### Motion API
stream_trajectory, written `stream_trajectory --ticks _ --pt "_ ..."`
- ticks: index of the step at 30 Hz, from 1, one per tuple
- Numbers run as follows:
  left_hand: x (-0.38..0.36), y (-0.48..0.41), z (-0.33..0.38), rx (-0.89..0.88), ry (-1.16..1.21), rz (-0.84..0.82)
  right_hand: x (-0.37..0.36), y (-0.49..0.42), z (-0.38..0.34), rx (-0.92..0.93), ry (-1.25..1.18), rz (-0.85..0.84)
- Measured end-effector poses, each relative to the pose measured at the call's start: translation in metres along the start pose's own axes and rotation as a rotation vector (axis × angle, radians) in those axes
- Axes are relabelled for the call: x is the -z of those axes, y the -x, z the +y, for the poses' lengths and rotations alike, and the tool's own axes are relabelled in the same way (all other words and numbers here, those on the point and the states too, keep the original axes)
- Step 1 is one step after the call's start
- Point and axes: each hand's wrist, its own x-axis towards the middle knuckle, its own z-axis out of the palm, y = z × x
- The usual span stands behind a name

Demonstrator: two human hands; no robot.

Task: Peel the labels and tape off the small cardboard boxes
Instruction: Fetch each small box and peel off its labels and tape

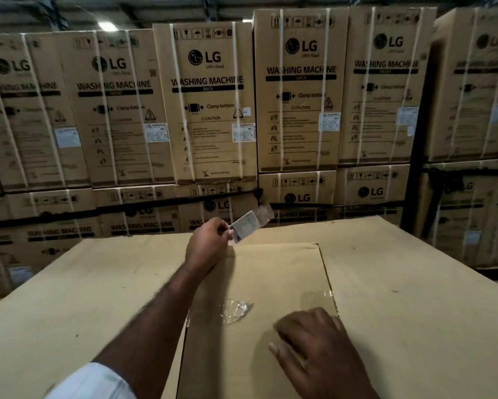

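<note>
The label is off and in the air!
Left hand pinches it above the flat cardboard box; right hand lies flat on the box, near a crumpled tape scrap.

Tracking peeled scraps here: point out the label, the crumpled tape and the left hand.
label [245,226]: head view, middle of its printed face.
crumpled tape [237,309]: head view, centre of the wad.
left hand [209,244]: head view, back of the hand.

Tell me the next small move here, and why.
Probably drop the peeled label beside the crumpled tape: the left hand pinches it clear of the cardboard box, and clear tape at the edge by the right hand is not yet peeled.
</note>
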Motion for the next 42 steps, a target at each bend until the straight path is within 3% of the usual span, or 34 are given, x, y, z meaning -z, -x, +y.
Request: stream_trajectory --ticks 3,7,13,19,24,28,32,35,42 --pt "0.002 0.01 0.0 -0.076 -0.099 0.056 0.003 -0.03 -0.012 -0.227 0.221 -0.163" --pt "0.006 0.022 0.002 -0.131 -0.159 0.079 -0.009 -0.069 -0.044 -0.243 0.248 -0.366" --pt "0.007 0.024 0.006 -0.071 -0.162 0.076 -0.006 -0.06 -0.057 -0.134 0.311 -0.419" --pt "0.009 0.03 0.011 -0.093 -0.15 0.034 0.007 -0.043 -0.043 -0.349 0.327 -0.395" --pt "0.011 0.037 0.013 -0.047 -0.178 0.092 -0.02 -0.071 -0.099 -0.111 0.17 -0.433" --pt "0.014 0.041 0.011 -0.073 -0.133 0.112 -0.008 -0.059 -0.085 -0.064 0.224 -0.433" --pt "0.016 0.04 0.011 -0.098 -0.078 0.064 0.022 -0.024 -0.036 -0.378 0.378 -0.323" --pt "0.017 0.042 0.014 -0.101 -0.081 0.055 0.028 -0.024 -0.025 -0.586 0.411 -0.38" --pt "0.025 0.047 0.013 -0.058 -0.038 0.096 -0.011 -0.046 -0.101 -0.109 0.219 -0.435"
